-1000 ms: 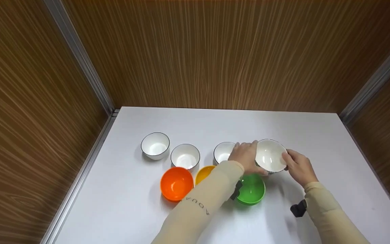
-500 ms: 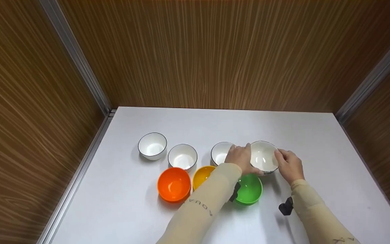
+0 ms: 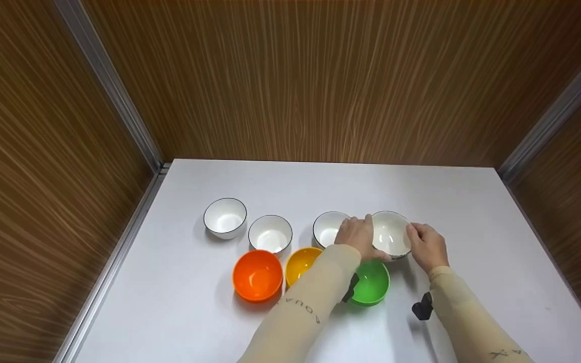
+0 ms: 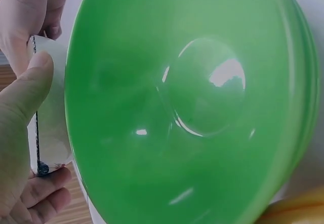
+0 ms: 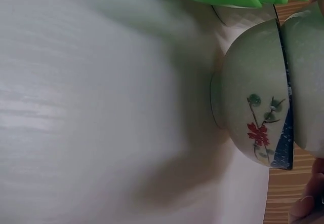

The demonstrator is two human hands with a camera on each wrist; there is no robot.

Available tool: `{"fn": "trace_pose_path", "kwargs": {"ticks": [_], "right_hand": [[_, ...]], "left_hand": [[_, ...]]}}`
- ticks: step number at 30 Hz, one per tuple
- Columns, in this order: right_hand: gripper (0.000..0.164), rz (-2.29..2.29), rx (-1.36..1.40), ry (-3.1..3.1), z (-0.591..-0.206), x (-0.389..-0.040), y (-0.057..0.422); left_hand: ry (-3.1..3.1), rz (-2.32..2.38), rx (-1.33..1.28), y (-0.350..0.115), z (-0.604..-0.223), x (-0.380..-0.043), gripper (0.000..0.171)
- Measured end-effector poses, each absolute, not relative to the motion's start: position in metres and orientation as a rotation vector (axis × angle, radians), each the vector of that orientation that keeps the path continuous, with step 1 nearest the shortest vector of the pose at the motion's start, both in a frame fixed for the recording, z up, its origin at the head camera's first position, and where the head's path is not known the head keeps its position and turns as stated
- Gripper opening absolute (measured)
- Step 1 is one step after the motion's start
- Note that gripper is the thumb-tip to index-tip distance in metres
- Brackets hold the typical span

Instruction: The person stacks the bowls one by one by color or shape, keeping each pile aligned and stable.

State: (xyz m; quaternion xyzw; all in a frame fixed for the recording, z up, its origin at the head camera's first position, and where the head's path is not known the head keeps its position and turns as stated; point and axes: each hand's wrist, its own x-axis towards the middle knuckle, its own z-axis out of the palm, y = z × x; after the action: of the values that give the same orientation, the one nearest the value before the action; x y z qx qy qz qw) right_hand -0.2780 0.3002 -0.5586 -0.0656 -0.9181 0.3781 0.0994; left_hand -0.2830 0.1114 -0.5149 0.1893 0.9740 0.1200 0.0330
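A white bowl (image 3: 390, 234) is held between both hands at the right of the row of bowls. My left hand (image 3: 357, 237) grips its left side; in the left wrist view the thumb (image 4: 38, 74) lies on the bowl's side, with fingers curled below. My right hand (image 3: 427, 247) pinches the right rim. In the right wrist view, a bowl painted with a red flower (image 5: 253, 92) stands foot down on the table, and another pale bowl (image 5: 306, 82) rises from its rim. Stacked green bowls (image 3: 372, 285) stand just in front of the left hand.
Three white bowls with dark rims (image 3: 225, 217) stand farther left; the nearest to the left hand is partly covered. An orange bowl (image 3: 257, 276) and a yellow bowl (image 3: 301, 264), partly behind the left sleeve, stand in front. Wood-grain walls (image 3: 290, 80) enclose the white table (image 3: 169, 302).
Both hands have brought the white bowl slightly left and down; it looks smaller in the head view. The right hand has moved left with it. The other bowls stay put.
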Motion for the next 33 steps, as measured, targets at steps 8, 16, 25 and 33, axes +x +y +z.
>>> {"fn": "trace_pose_path", "kwargs": {"ticks": [8,16,25,33], "right_hand": [[0.031,1.063,-0.223,-2.651,-0.563,-0.28,0.302],[0.03,1.075,-0.269,-2.634,-0.565,-0.283,0.302],[0.023,1.009,-0.251,-2.6,-0.572,-0.285,0.302],[0.023,1.047,-0.273,-2.605,-0.578,-0.287,0.303]], "left_hand": [[2.996,0.395,0.532,0.116,-0.518,-0.283,0.104],[3.041,0.328,0.507,0.122,-0.524,-0.284,0.101],[3.053,0.263,0.507,0.125,-0.529,-0.284,0.1],[2.994,0.272,0.47,0.128,-0.526,-0.284,0.105]]}}
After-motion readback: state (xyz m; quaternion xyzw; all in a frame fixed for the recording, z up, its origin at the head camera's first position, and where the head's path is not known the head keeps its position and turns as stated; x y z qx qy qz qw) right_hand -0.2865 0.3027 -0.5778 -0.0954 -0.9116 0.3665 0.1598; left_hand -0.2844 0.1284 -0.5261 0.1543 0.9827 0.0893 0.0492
